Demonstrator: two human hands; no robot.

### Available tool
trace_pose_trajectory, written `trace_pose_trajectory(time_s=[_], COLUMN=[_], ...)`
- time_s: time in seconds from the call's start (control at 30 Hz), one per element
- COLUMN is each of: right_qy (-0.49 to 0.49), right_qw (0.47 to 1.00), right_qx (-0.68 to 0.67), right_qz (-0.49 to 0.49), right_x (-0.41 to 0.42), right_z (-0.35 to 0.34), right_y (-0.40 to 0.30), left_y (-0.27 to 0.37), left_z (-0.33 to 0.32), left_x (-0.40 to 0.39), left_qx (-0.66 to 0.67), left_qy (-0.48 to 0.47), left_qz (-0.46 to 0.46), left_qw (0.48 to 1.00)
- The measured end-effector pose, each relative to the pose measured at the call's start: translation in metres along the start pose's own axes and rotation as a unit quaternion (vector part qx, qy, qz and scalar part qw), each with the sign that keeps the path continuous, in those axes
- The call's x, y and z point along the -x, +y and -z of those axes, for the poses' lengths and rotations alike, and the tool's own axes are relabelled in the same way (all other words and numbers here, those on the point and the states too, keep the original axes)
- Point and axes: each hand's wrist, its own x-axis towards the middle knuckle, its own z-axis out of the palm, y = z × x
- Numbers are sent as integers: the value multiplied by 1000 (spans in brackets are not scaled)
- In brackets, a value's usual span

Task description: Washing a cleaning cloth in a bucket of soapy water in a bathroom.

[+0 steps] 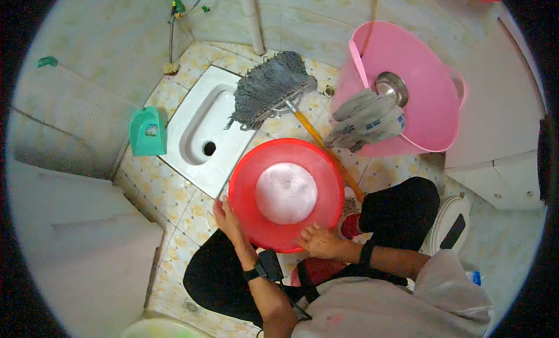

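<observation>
A round red plastic basin (287, 151) stands on the tiled floor between my knees. White, foamy-looking contents (287, 193) cover its bottom. My left hand (227, 220) lies along the outer left side of the basin, its fingers pointing away from me; whether they grip the rim is hard to see. At the near right, my right hand (321, 242) holds the rim, with its fingers reaching over to the inside. Beyond the basin a grey string mop (273, 87) lies head-first across a white squat toilet (205, 172). Its yellow handle (309, 127) passes behind the basin.
A large pink tub (423, 106) at the right holds a metal bowl (392, 89); grey gloves (369, 119) hang over its rim. A green dustpan (147, 137) leans by the left wall. A lidded white bin (450, 224) and a wall pipe (253, 23) stand nearby.
</observation>
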Motion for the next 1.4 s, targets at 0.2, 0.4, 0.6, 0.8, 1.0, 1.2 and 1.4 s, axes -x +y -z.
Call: trace_pose_trajectory(time_s=[0.2,0.4,0.6,0.8,1.0,1.2,1.4], right_qy=[-15,66,203,301,299,349,348], right_qw=[998,998,976,941,901,873,793], right_qx=[54,23,-43,-125,-246,-294,-459], right_qz=[14,-2,-67,-93,-197,-173,-200], right_x=[-12,-98,-148,-186,-201,-223,-237], right_z=[-22,71,85,104,118,137,128], right_y=[17,47,82,136,214,265,258], left_y=[-27,-145,-94,-69,6,52,100], left_z=[20,34,-15,-30,-55,-74,-52], left_x=[4,0,51,-6,-58,-104,-113], left_qx=[138,282,314,388,176,135,90], left_qy=[-81,-130,-235,-147,-4,6,29], left_qz=[179,256,104,181,205,46,-82], left_qw=[971,915,914,892,963,990,992])
